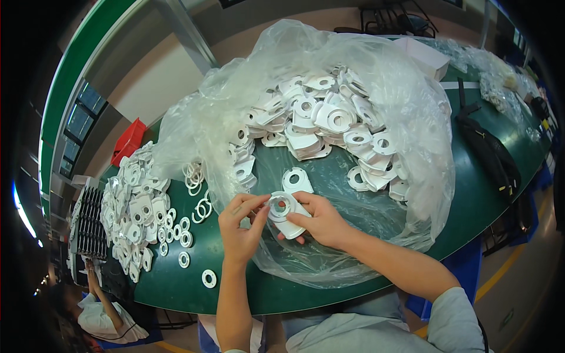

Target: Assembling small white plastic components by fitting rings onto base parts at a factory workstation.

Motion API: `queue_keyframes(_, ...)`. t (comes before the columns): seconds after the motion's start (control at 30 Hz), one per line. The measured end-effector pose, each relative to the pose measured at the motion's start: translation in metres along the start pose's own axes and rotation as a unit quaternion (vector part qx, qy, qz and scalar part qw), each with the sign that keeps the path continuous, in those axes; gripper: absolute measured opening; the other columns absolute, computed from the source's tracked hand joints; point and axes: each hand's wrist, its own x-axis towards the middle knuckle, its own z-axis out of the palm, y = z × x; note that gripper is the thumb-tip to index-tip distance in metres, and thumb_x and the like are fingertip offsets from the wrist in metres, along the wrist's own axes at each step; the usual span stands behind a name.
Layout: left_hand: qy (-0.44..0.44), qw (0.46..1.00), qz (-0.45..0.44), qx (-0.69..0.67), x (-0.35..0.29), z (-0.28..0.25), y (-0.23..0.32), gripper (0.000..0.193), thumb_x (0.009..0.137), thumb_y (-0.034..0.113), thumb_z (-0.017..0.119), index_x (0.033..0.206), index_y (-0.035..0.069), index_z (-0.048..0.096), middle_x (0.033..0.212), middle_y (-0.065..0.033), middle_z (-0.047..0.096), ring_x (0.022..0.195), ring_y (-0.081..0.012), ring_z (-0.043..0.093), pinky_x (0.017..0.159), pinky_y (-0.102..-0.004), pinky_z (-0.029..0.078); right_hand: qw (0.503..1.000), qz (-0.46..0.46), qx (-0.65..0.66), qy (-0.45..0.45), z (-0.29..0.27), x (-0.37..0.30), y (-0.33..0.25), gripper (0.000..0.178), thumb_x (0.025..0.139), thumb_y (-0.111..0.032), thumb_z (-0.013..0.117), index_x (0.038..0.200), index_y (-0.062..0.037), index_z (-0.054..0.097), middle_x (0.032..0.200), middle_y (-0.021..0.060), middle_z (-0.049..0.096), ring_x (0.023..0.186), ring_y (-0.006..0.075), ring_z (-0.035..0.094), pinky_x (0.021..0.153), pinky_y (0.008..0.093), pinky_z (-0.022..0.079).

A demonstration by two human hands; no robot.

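Plate (292, 228) is held by the right hand (323, 219); left hand (240, 231) pinches the ring (289, 200) on it.

I view a dark green worktop (176, 291) | across its middle: crumpled clear plastic sheeting (429, 147) | left: heaped white plates (138, 206), loose white rings (209, 285) | right: a black pouch (485, 150).

1. A green worktop (173, 288) fills the middle, its edge bowed by the lens.
2. On the left, dark-framed windows (80, 122) sit beside a green band (52, 112) with a pale edge.
3. A grey metal post (189, 32) slants past a pale, tan panel (150, 79).
4. At the top stands dark, thin-legged furniture (393, 22).
5. Lower right, a yellow stripe (499, 276) crosses the greyish floor (527, 270).
6. A bright light strip (25, 210) glows far left.
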Motion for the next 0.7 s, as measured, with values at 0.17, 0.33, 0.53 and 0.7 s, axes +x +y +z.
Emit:
queue_keyframes(0.17,-0.027,1.000,-0.005,-0.001,-0.002,-0.002,-0.001,0.023,0.076,-0.005,0.063,0.098,-0.001,0.067,0.083,-0.0050,0.059,0.071,-0.0090,0.053,0.060,-0.0194,0.041,1.000,-0.006,0.021,0.009,0.000,-0.001,0.000,0.026,0.093,-0.006,0.047,0.118,0.0018,0.044,0.097,0.0131,0.063,0.074,0.0190,0.067,0.046,0.0232,0.046)
queue_keyframes(0.33,-0.016,0.996,-0.060,-0.065,-0.004,0.001,-0.006,0.024,0.080,-0.003,0.061,0.104,-0.002,0.064,0.087,-0.0044,0.061,0.074,-0.0086,0.055,0.061,-0.0194,0.043,1.000,-0.005,0.011,0.009,0.003,-0.001,-0.004,0.025,0.093,-0.006,0.046,0.117,0.0003,0.044,0.100,0.0125,0.062,0.077,0.0191,0.067,0.051,0.0240,0.049)
queue_keyframes(0.53,-0.032,0.967,-0.159,-0.194,-0.005,0.000,-0.005,0.021,0.083,0.000,0.060,0.104,-0.005,0.063,0.088,-0.0062,0.065,0.071,-0.0093,0.057,0.059,-0.0205,0.045,1.000,-0.019,0.002,0.011,0.004,-0.003,-0.003,0.026,0.093,-0.007,0.047,0.118,-0.0022,0.044,0.105,0.0091,0.060,0.085,0.0173,0.065,0.060,0.0259,0.052)
queue_keyframes(0.7,-0.016,0.958,-0.188,-0.215,-0.006,0.002,-0.007,0.019,0.083,0.000,0.061,0.101,-0.006,0.064,0.085,-0.0072,0.066,0.068,-0.0103,0.058,0.059,-0.0215,0.045,0.996,-0.041,-0.069,0.044,0.011,-0.006,-0.006,0.027,0.091,-0.008,0.051,0.117,-0.0041,0.045,0.104,0.0057,0.058,0.087,0.0137,0.063,0.061,0.0243,0.051)
